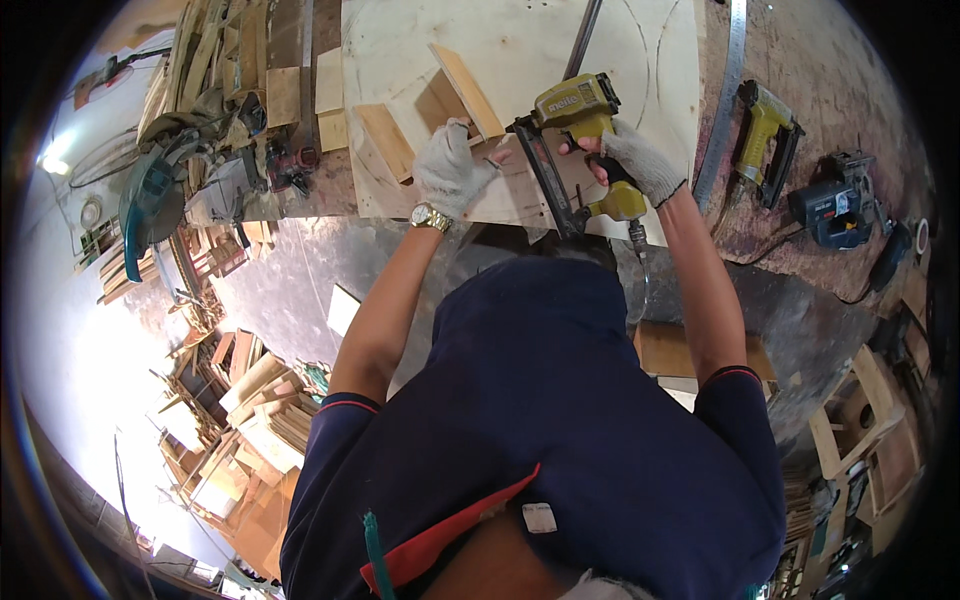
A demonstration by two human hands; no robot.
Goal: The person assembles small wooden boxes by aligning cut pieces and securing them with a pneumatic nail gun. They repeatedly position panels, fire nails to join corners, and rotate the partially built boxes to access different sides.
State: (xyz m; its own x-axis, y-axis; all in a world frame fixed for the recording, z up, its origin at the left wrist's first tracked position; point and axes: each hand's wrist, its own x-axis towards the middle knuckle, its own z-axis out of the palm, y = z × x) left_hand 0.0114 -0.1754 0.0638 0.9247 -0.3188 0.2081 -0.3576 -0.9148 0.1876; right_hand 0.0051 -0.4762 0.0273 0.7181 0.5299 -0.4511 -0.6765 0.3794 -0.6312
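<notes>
My right hand [640, 160], in a light knit glove with bare fingertips, grips the handle of a yellow-green pneumatic nail gun [580, 100]. The gun's nose points left, close to the end of an upright wooden board [467, 88]. My left hand [455, 172], gloved the same way, is closed at the near side of this board, with the thumb out toward the gun. Part of its hold is hidden by the glove. Just left of these fingers a second wooden board [384, 140] stands at an angle, and a darker panel [440, 103] shows between the two.
Beneath the work lies a pale plywood sheet [400, 30] on the bench. To the right are a metal ruler [722, 110], another nail gun [765, 140] and a blue jigsaw [840, 210]. An air hose [645, 270] hangs from the held gun. A circular saw [155, 195] and wood scraps fill the left.
</notes>
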